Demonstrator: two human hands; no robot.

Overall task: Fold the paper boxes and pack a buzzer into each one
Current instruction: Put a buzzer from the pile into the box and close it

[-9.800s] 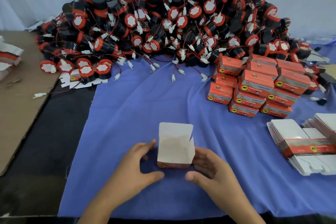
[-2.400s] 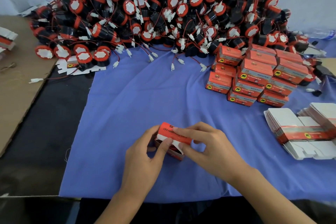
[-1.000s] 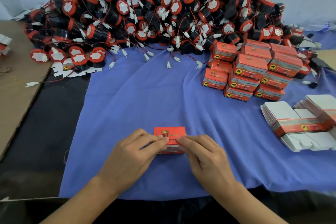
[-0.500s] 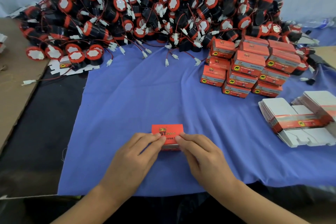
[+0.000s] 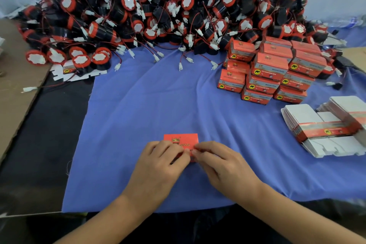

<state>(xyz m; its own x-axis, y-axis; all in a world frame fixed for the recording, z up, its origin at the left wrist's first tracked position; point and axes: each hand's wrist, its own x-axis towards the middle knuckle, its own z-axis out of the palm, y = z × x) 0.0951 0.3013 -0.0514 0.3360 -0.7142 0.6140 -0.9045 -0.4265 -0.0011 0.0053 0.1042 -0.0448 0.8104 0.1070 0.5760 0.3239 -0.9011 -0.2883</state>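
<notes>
A small red paper box (image 5: 181,139) lies on the blue cloth (image 5: 158,105) near the front edge, its printed red top facing up. My left hand (image 5: 158,166) and my right hand (image 5: 223,164) are on its near side, fingertips curled onto the near edge and meeting at the middle. The near half of the box is hidden under my fingers. A large heap of black-and-red buzzers (image 5: 168,10) with red wires and white plugs fills the back.
Stacked closed red boxes (image 5: 273,69) stand at the back right. Bundles of flat unfolded white box blanks (image 5: 324,127) lie at the right edge. A brown cardboard sheet (image 5: 13,93) covers the left, with dark table surface (image 5: 45,136) between it and the cloth.
The box went from open and upright with white flaps showing to closed and lying flat. Over the last second both hands stayed on its near edge, fingers curling in closer together.
</notes>
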